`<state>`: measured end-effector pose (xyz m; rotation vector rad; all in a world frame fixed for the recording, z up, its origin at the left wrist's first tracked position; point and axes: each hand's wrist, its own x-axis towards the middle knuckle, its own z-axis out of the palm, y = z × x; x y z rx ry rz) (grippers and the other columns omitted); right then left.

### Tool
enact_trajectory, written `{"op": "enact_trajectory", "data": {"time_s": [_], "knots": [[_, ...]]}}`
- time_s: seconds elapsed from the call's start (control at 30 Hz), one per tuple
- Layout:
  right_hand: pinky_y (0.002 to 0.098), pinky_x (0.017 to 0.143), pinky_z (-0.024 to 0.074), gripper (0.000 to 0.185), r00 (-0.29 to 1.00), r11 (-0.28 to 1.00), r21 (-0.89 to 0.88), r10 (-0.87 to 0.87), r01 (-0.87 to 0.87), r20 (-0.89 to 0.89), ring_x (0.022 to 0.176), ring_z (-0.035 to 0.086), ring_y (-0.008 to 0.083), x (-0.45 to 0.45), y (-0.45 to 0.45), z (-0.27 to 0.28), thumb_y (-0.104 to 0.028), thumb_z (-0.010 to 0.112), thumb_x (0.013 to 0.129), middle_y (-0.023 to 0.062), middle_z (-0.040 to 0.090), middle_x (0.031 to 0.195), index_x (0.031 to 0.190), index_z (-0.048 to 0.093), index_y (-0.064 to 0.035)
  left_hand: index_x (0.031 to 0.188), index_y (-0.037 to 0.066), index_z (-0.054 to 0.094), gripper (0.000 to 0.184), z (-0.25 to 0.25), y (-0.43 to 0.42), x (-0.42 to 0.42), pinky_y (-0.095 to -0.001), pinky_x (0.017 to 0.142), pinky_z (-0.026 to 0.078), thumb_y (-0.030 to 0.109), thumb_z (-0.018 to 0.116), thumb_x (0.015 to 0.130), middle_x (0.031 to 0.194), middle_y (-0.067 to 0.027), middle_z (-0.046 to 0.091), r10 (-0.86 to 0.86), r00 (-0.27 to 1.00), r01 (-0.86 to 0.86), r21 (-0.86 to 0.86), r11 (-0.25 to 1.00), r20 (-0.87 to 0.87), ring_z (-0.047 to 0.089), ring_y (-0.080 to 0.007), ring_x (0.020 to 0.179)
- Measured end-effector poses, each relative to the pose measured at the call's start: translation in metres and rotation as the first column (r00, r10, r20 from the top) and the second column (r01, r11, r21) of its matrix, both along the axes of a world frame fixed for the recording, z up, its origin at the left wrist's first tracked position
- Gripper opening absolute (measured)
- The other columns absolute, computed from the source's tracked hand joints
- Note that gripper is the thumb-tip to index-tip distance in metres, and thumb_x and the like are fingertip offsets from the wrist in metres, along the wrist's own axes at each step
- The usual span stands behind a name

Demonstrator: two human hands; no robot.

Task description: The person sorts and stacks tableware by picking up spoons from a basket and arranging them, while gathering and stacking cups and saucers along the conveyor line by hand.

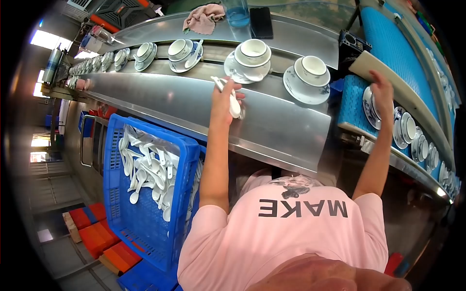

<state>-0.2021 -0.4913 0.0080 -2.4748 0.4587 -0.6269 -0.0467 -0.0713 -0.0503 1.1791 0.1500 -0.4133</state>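
Observation:
My left hand [227, 99] is closed around white ceramic spoons [235, 107], their bowls pointing down, above the steel edge of the line. Just beyond it stands a bowl stacked on a saucer and plate [253, 56], with another such stack [309, 77] to its right. My right hand [382, 92] reaches over to the blue belt, fingers stretched out, at the side of a patterned plate with a bowl on it [370, 109]. The hand partly hides that stack, and whether it touches it is hard to see.
A blue crate [141, 213] of white spoons [148, 167] stands at my left. More dish sets [182, 53] line the conveyor. A pink cloth [204, 19], a clear blue container [236, 13] and a dark phone-like slab [261, 23] lie behind. A pale board [388, 82] edges the blue belt [393, 43].

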Motion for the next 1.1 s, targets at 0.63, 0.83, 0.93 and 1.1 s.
{"op": "enact_trajectory", "data": {"time_s": [0.63, 0.83, 0.93, 1.1], "knots": [[0.0277, 0.078, 0.0413, 0.04, 0.985, 0.81, 0.582, 0.037, 0.069, -0.169, 0.085, 0.055, 0.0166, -0.038, -0.014, -0.023, -0.009, 0.056, 0.064, 0.0078, 0.059, 0.093, 0.103, 0.057, -0.0008, 0.091, -0.001, 0.052, 0.018, 0.011, -0.021, -0.058, -0.0296, 0.059, 0.051, 0.016, 0.05, 0.087, 0.078, -0.0121, 0.06, -0.184, 0.982, 0.188, 0.154, 0.97, -0.043, 0.06, -0.018, 0.062], [0.0286, 0.077, 0.0414, 0.039, 0.992, 0.831, 0.556, 0.081, -0.012, -0.1, 0.084, 0.054, 0.0173, -0.008, 0.012, -0.037, -0.012, 0.054, 0.065, 0.0103, 0.06, 0.09, 0.101, 0.057, 0.0017, 0.09, 0.001, 0.053, 0.021, -0.006, -0.03, -0.05, -0.0309, 0.05, 0.05, 0.021, 0.054, 0.085, 0.073, -0.008, 0.058, -0.109, 0.994, 0.107, 0.146, 0.984, 0.01, 0.058, -0.0177, 0.058], [0.031, 0.076, 0.0431, 0.036, 0.995, 0.876, 0.48, 0.003, 0.045, -0.099, 0.084, 0.057, 0.0212, 0.008, 0.029, -0.048, -0.008, 0.052, 0.064, 0.0141, 0.061, 0.09, 0.099, 0.058, 0.0023, 0.091, 0.0, 0.051, 0.019, -0.017, -0.033, -0.037, -0.0349, 0.05, 0.051, 0.018, 0.052, 0.086, 0.076, -0.009, 0.057, -0.082, 0.996, 0.077, 0.16, 0.984, 0.027, 0.058, -0.019, 0.059], [0.0321, 0.08, 0.041, 0.039, 0.991, 0.817, 0.569, -0.022, 0.093, -0.131, 0.09, 0.055, 0.026, 0.015, 0.052, -0.045, -0.012, 0.053, 0.067, 0.0148, 0.059, 0.098, 0.104, 0.055, 0.0018, 0.1, -0.001, 0.047, 0.021, -0.003, -0.053, -0.028, -0.031, 0.057, 0.049, 0.013, 0.048, 0.086, 0.084, -0.011, 0.055, -0.055, 0.999, 0.054, 0.172, 0.984, -0.001, 0.058, -0.0191, 0.067]]}}
